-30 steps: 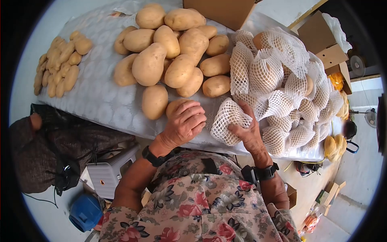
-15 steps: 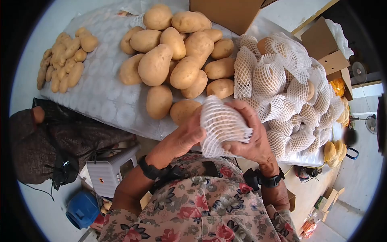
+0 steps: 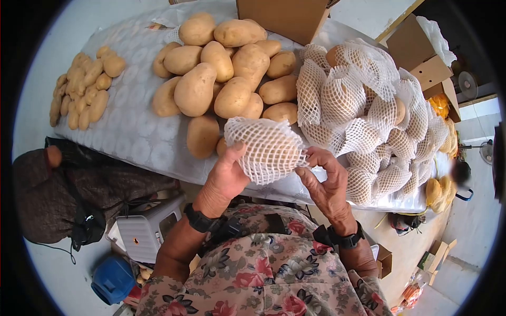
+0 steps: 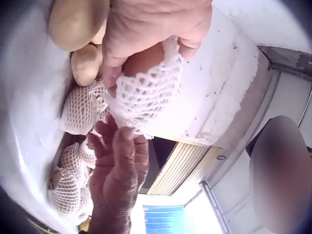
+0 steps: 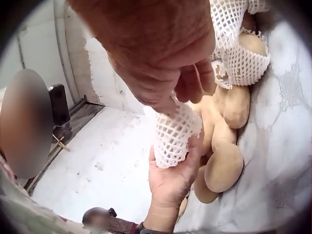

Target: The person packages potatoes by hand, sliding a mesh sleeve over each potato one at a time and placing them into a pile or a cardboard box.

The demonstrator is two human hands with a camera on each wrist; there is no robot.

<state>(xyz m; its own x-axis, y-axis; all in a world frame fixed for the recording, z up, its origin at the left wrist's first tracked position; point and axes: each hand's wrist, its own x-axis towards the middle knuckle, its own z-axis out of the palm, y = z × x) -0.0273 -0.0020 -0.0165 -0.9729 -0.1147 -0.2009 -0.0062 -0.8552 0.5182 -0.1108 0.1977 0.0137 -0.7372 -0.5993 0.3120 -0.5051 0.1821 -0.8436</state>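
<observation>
A potato in a white foam net [image 3: 266, 150] is held above the table's front edge. My left hand [image 3: 226, 176] grips its left end; in the left wrist view the fingers and thumb of that hand [image 4: 156, 29] straddle the potato, whose bare skin shows at one end. My right hand [image 3: 329, 184] pinches the net's gathered right end between thumb and fingers, as the right wrist view also shows at the net [image 5: 173, 134]. Bare large potatoes [image 3: 195, 89] lie piled just behind, and netted potatoes [image 3: 342, 95] are heaped to the right.
Small potatoes [image 3: 84, 84] lie at the table's left. A cardboard box [image 3: 282, 18] stands at the back, with more boxes [image 3: 416, 45] at the right. Beside the table are a grey plastic stool [image 3: 139, 234], a blue container [image 3: 113, 279] and dark sacking [image 3: 47, 195].
The left hand has left the bare potatoes and taken hold of the netted one. The net has moved left, its end now pinched by the right hand, which earlier held the net's side.
</observation>
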